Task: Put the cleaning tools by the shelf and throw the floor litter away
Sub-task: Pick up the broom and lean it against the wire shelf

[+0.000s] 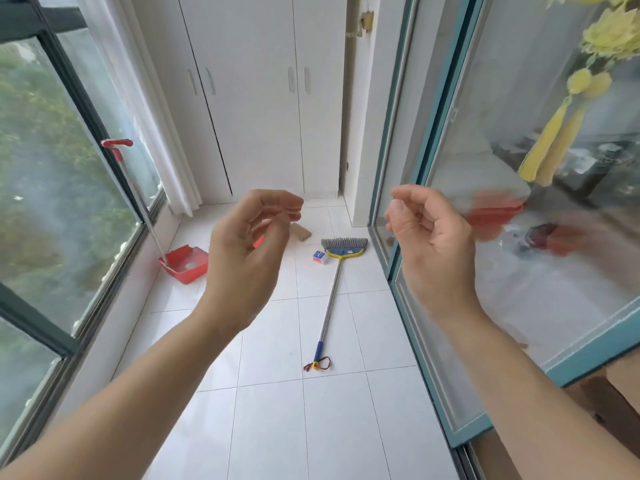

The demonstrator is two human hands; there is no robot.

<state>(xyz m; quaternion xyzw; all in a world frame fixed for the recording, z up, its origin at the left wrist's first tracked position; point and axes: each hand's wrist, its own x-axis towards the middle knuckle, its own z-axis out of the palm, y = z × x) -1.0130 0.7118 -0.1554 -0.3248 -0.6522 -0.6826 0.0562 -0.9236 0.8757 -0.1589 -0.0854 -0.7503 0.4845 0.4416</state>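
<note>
A broom (331, 292) with a grey head and a blue and yellow collar lies flat on the white tiled floor, its handle pointing toward me. A red dustpan (185, 265) with a long handle leans against the window sill at the left. Litter lies near the broom head: a small blue, white and red box (320, 257), a brown cardboard piece (300, 232) and a red scrap (258, 242) partly hidden behind my left hand. My left hand (247, 251) and my right hand (429, 237) hover raised in front of me, fingers loosely curled, holding nothing.
White cabinet doors (263, 98) close off the far end. A large window (52, 174) runs along the left and a teal-framed sliding glass door (415, 237) along the right. The tiled floor (277, 427) forms a narrow strip between them.
</note>
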